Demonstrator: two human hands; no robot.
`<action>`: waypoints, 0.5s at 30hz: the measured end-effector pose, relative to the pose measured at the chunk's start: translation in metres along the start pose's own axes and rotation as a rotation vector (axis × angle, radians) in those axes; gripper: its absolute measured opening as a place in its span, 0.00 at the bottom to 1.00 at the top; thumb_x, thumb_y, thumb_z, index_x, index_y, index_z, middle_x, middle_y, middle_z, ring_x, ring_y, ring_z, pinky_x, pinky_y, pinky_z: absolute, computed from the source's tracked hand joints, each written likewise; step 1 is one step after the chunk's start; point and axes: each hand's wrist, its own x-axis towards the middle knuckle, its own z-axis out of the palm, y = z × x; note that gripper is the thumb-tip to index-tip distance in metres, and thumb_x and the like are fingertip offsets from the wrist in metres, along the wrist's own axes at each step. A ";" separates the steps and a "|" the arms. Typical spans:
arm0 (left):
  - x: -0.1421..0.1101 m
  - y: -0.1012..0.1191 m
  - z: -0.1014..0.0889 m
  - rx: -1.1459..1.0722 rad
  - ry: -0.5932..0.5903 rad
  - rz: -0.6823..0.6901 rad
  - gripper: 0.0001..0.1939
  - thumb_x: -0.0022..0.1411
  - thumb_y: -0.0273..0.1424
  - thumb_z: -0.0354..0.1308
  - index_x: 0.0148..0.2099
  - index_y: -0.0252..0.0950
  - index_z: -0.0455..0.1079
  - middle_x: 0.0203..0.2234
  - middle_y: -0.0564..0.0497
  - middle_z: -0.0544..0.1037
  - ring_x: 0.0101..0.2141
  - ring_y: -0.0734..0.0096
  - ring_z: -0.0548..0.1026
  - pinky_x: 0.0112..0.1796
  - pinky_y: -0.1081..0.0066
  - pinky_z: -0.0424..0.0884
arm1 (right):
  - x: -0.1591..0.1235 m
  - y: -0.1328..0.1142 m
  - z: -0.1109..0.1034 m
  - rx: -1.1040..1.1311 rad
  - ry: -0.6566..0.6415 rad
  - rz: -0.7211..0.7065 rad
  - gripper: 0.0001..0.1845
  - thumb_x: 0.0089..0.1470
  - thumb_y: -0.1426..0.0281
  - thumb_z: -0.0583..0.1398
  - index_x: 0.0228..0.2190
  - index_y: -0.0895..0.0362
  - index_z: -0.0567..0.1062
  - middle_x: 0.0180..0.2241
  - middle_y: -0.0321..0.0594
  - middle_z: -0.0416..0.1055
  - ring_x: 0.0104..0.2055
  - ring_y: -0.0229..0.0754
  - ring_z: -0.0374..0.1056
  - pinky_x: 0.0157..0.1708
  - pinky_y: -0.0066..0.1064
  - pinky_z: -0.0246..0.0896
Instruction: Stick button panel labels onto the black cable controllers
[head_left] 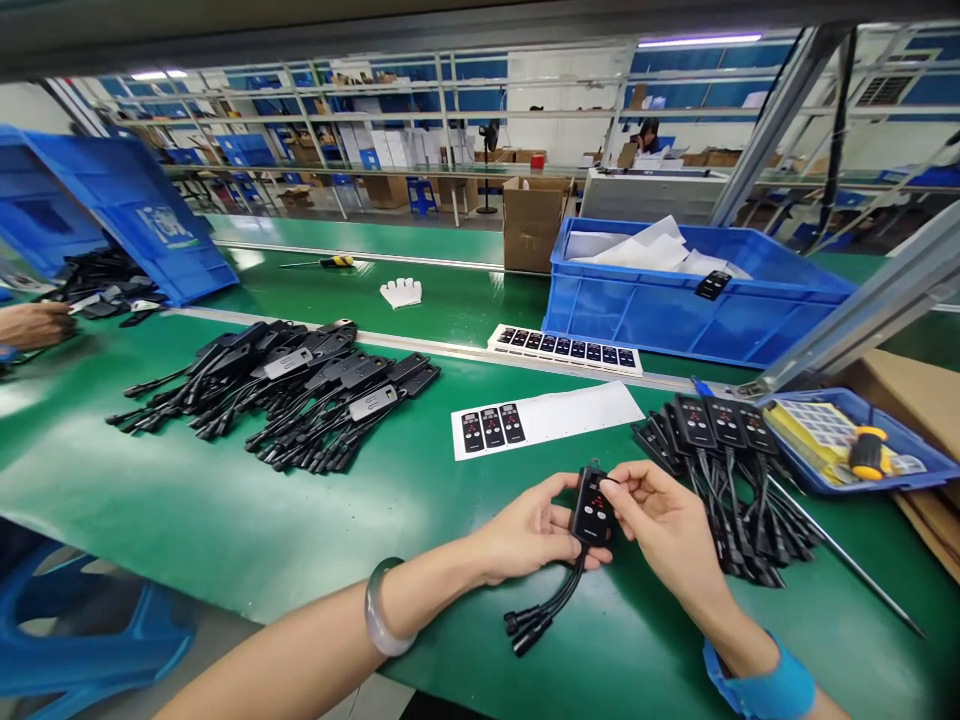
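My left hand [536,530] holds a small black controller box [592,505] from its left side and below, face up. Several short cables with plugs [529,625] hang from its lower end. A black label [598,512] with red print and pale button marks covers the face. My right hand [664,525] is closed at the upper right corner, thumb and forefinger pinching at the label's edge; part of that edge is hidden by the thumb. Just beyond lies a white backing sheet [574,412] with three black labels [491,427] at its left end.
A pile of black controllers [322,385] lies left; labelled ones [724,430] lie right, beside a metal rod [847,555] and a blue tray [915,470]. A blue bin [675,320] and label strip [566,348] stand behind. Another person's hand [34,325] is far left.
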 end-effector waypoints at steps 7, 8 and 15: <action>-0.001 0.000 0.000 0.004 -0.029 0.021 0.29 0.53 0.27 0.64 0.54 0.37 0.58 0.32 0.45 0.79 0.37 0.59 0.79 0.42 0.60 0.71 | 0.000 -0.001 0.001 -0.006 0.009 -0.013 0.11 0.49 0.62 0.64 0.28 0.56 0.71 0.20 0.31 0.64 0.17 0.30 0.56 0.15 0.22 0.55; -0.001 0.000 0.000 0.006 -0.027 0.023 0.28 0.53 0.28 0.64 0.54 0.37 0.57 0.32 0.45 0.79 0.37 0.59 0.79 0.42 0.60 0.71 | 0.000 -0.002 0.001 -0.001 0.011 -0.016 0.11 0.48 0.62 0.64 0.28 0.56 0.71 0.20 0.31 0.64 0.16 0.30 0.56 0.14 0.22 0.55; 0.000 -0.002 0.001 0.018 -0.029 0.031 0.28 0.54 0.29 0.64 0.54 0.37 0.57 0.32 0.45 0.79 0.37 0.61 0.79 0.41 0.61 0.71 | 0.000 -0.005 0.002 0.008 0.017 -0.010 0.12 0.47 0.61 0.65 0.27 0.56 0.72 0.18 0.31 0.64 0.15 0.31 0.55 0.12 0.24 0.56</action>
